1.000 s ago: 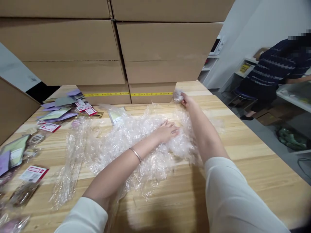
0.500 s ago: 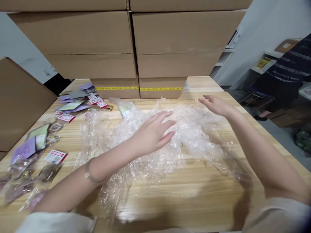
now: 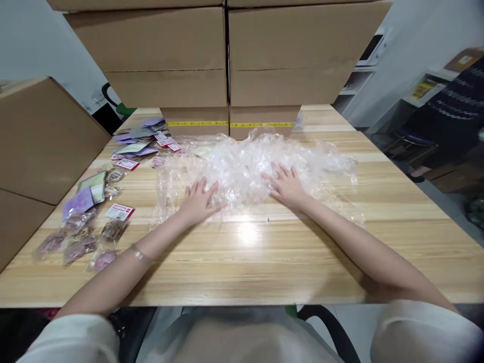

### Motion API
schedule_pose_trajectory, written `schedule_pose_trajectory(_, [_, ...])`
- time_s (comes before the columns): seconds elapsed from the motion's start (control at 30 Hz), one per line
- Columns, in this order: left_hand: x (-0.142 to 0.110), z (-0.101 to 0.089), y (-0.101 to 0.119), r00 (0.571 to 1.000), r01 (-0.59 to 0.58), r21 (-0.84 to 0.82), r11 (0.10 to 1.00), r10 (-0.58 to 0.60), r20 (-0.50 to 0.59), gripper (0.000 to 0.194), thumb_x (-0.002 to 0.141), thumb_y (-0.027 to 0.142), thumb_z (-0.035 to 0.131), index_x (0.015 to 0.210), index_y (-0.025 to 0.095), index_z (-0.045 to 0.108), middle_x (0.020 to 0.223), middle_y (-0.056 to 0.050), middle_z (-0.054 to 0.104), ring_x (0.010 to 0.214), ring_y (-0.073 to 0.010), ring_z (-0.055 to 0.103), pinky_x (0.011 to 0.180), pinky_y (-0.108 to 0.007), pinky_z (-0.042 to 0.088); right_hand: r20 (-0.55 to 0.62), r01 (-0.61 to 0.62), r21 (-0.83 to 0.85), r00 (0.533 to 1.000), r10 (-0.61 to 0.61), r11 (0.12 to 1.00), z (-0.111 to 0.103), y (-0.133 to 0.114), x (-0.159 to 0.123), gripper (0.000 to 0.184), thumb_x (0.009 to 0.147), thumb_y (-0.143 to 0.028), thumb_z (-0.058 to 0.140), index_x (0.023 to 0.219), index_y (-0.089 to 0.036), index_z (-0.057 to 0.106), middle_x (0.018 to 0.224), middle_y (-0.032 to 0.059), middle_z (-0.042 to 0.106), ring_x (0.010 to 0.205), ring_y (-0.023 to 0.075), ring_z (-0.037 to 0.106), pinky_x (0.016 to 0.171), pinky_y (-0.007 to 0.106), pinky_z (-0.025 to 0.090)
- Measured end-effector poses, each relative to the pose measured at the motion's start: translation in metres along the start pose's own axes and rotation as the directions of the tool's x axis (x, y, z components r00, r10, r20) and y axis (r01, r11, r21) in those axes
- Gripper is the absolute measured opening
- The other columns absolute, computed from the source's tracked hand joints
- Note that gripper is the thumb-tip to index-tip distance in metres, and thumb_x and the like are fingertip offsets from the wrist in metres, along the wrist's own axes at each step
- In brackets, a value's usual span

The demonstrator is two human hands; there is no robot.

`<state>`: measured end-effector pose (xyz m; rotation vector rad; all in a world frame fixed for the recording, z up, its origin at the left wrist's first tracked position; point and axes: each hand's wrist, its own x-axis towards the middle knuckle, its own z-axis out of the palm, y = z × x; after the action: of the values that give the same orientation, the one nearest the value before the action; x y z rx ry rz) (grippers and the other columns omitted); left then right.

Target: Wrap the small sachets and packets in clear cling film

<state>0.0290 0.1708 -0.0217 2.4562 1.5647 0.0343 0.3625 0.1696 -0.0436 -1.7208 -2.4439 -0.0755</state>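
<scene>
A crumpled heap of clear plastic bags (image 3: 242,161) spreads across the middle of the wooden table (image 3: 242,272). My left hand (image 3: 198,203) rests on the near left edge of the heap, palm down with fingers spread. On the heap's near right side lies my right hand (image 3: 287,186), also flat with its fingers apart. Both hands touch the plastic, and neither is closed around anything. Part of a pale green packet shows faintly through the plastic at the back.
Stacked cardboard boxes (image 3: 166,88) stand at the back, with another cardboard box (image 3: 49,146) at the left. Purple and green packets (image 3: 141,138) pile up at the far left. Small bagged items (image 3: 113,229) lie nearer. A person (image 3: 449,106) is at the far right.
Both hands have come down onto the plastic and toward me. The heap is bunched farther back, its near strands drawn away from the front. The view has tilted down to include the table's front edge.
</scene>
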Motion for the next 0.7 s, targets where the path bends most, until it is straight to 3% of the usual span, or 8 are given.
schedule_pose_trajectory(0.07, [0.027, -0.006, 0.004, 1.000, 0.001, -0.010, 1.000, -0.001, -0.024, 0.078, 0.091, 0.065, 0.046, 0.157, 0.027, 0.027, 0.164, -0.021, 0.015, 0.149, -0.0465, 0.015, 0.114, -0.065, 0.017, 0.002, -0.070, -0.020, 0.998, 0.070, 0.997, -0.002, 0.005, 0.024, 0.059, 0.094, -0.042, 0.052, 0.150, -0.030, 0.043, 0.164, 0.0127, 0.022, 0.146, 0.0444, 0.024, 0.113, 0.068, 0.017])
schedule_pose_trajectory(0.13, [0.037, -0.014, 0.005, 0.999, -0.005, -0.030, 1.000, 0.004, -0.043, 0.079, 0.091, 0.065, 0.049, 0.157, 0.027, 0.027, 0.164, -0.020, 0.017, 0.148, -0.0461, 0.018, 0.114, -0.063, 0.019, 0.006, -0.131, -0.033, 0.991, 0.131, 0.991, -0.010, 0.006, 0.036, 0.066, 0.090, -0.041, 0.058, 0.152, -0.028, 0.039, 0.163, 0.0134, 0.024, 0.145, 0.0451, 0.028, 0.113, 0.066, 0.021])
schedule_pose_trajectory(0.27, [0.010, -0.037, -0.006, 0.972, -0.105, -0.073, 0.992, 0.087, -0.218, 0.078, 0.093, 0.065, 0.045, 0.155, 0.019, 0.030, 0.161, -0.021, 0.023, 0.148, -0.0395, 0.023, 0.116, -0.056, 0.023, -0.029, -0.268, 0.001, 0.963, 0.267, 0.964, -0.040, -0.004, 0.024, 0.092, 0.081, -0.043, 0.069, 0.158, -0.026, 0.023, 0.160, 0.0203, 0.029, 0.130, 0.0502, 0.044, 0.103, 0.066, 0.035])
schedule_pose_trajectory(0.33, [-0.015, -0.048, -0.015, 0.933, -0.136, -0.094, 0.986, 0.095, -0.346, 0.068, 0.097, 0.058, 0.043, 0.149, 0.015, 0.038, 0.155, -0.021, 0.034, 0.145, -0.0348, 0.031, 0.116, -0.053, 0.026, -0.114, -0.302, 0.040, 0.946, 0.304, 0.953, -0.060, -0.014, 0.013, 0.086, 0.084, -0.047, 0.063, 0.158, -0.025, 0.024, 0.158, 0.0208, 0.032, 0.125, 0.0503, 0.048, 0.099, 0.068, 0.036])
schedule_pose_trajectory(0.43, [-0.041, -0.057, -0.022, 0.887, -0.164, -0.165, 0.973, 0.072, -0.455, 0.047, 0.098, 0.047, 0.045, 0.133, 0.015, 0.054, 0.136, -0.017, 0.052, 0.133, -0.0284, 0.046, 0.113, -0.047, 0.035, -0.239, -0.215, 0.091, 0.943, 0.230, 0.973, -0.080, -0.036, 0.008, 0.069, 0.090, -0.050, 0.052, 0.151, -0.021, 0.040, 0.148, 0.0182, 0.047, 0.127, 0.0459, 0.047, 0.103, 0.065, 0.033])
schedule_pose_trajectory(0.57, [-0.048, -0.049, -0.007, 0.885, -0.242, -0.311, 0.919, 0.078, -0.458, 0.029, 0.097, 0.037, 0.049, 0.115, 0.018, 0.062, 0.115, -0.009, 0.059, 0.114, -0.0222, 0.058, 0.100, -0.039, 0.047, -0.173, -0.079, 0.167, 0.979, 0.108, 0.983, -0.076, -0.066, 0.031, 0.043, 0.091, -0.049, 0.054, 0.118, -0.019, 0.069, 0.126, 0.0151, 0.065, 0.117, 0.0389, 0.056, 0.102, 0.056, 0.038])
schedule_pose_trajectory(0.63, [-0.049, -0.043, 0.007, 0.888, -0.282, -0.364, 0.888, 0.099, -0.448, 0.025, 0.098, 0.034, 0.050, 0.112, 0.018, 0.063, 0.110, -0.008, 0.059, 0.107, -0.0203, 0.060, 0.095, -0.036, 0.050, -0.172, -0.118, 0.261, 0.971, 0.166, 0.958, -0.073, -0.071, 0.045, 0.034, 0.095, -0.045, 0.050, 0.097, -0.019, 0.073, 0.110, 0.0136, 0.070, 0.106, 0.0349, 0.062, 0.097, 0.053, 0.042])
schedule_pose_trajectory(0.7, [-0.050, -0.039, 0.021, 0.877, -0.345, -0.373, 0.861, 0.155, -0.454, 0.023, 0.098, 0.033, 0.051, 0.111, 0.018, 0.063, 0.108, -0.007, 0.059, 0.105, -0.0195, 0.061, 0.093, -0.035, 0.050, -0.276, -0.152, 0.451, 0.913, 0.299, 0.879, -0.078, -0.069, 0.055, 0.037, 0.099, -0.046, 0.044, 0.090, -0.021, 0.069, 0.099, 0.0106, 0.071, 0.096, 0.0293, 0.066, 0.090, 0.047, 0.047])
